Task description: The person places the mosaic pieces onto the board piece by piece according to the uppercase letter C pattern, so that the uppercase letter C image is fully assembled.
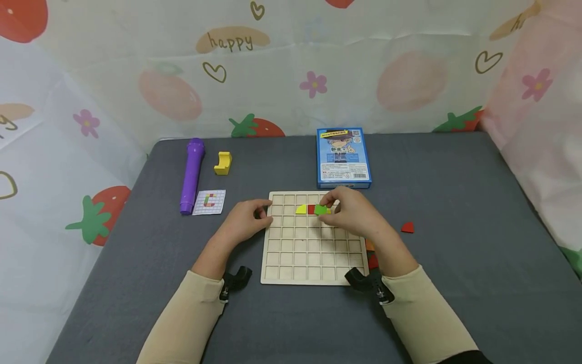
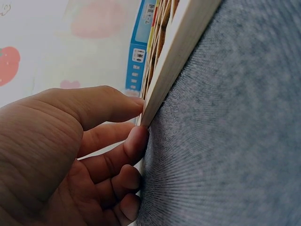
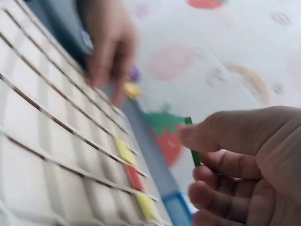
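Note:
A square wooden grid board [image 1: 285,259] lies on the grey table. At its left edge my left hand [image 1: 243,218] holds the rim between thumb and fingers; the left wrist view shows the thumb [image 2: 117,104] against the wood. Over the upper rows, my right hand [image 1: 352,213] pinches a small green tile [image 1: 320,209], seen edge-on in the right wrist view, raised off the board. One row carries a yellow tile [image 3: 123,149], a red tile [image 3: 134,177] and another yellow tile [image 3: 144,206], side by side.
Behind the board lies a blue box [image 1: 344,156]. To the left are a purple tube [image 1: 193,174], a yellow holder [image 1: 223,163] and a pattern card [image 1: 209,202]. A red piece [image 1: 407,227] lies right; orange [image 1: 370,245] and red [image 1: 373,261] pieces show beside the board, partly hidden.

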### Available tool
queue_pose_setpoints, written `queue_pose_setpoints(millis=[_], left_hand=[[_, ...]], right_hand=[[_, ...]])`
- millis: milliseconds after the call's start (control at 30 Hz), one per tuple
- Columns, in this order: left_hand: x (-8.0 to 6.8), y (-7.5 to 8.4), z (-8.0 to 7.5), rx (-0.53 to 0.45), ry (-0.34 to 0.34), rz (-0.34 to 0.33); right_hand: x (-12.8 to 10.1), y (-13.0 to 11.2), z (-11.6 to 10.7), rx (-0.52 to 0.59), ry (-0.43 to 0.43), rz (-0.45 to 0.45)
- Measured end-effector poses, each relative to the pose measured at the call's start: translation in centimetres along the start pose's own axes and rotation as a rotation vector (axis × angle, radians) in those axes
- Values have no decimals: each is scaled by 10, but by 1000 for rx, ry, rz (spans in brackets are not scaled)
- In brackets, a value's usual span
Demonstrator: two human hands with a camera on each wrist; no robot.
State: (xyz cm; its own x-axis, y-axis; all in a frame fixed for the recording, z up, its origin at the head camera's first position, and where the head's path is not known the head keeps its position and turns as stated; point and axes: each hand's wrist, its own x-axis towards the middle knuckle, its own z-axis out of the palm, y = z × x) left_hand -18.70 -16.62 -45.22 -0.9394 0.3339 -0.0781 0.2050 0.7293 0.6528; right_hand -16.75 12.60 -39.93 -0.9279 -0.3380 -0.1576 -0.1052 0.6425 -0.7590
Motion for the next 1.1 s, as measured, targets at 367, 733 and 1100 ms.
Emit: queue_pose_setpoints(millis=[367, 733, 1100], left_hand=[[2, -1, 0, 20, 2, 19], [1, 1, -1, 11, 0, 15], [0, -2, -1, 5, -4, 21]], right_hand=[[11, -10, 62, -413, 41, -128], [11, -3, 70, -522, 178, -230], [4, 4, 15, -357, 8, -64]])
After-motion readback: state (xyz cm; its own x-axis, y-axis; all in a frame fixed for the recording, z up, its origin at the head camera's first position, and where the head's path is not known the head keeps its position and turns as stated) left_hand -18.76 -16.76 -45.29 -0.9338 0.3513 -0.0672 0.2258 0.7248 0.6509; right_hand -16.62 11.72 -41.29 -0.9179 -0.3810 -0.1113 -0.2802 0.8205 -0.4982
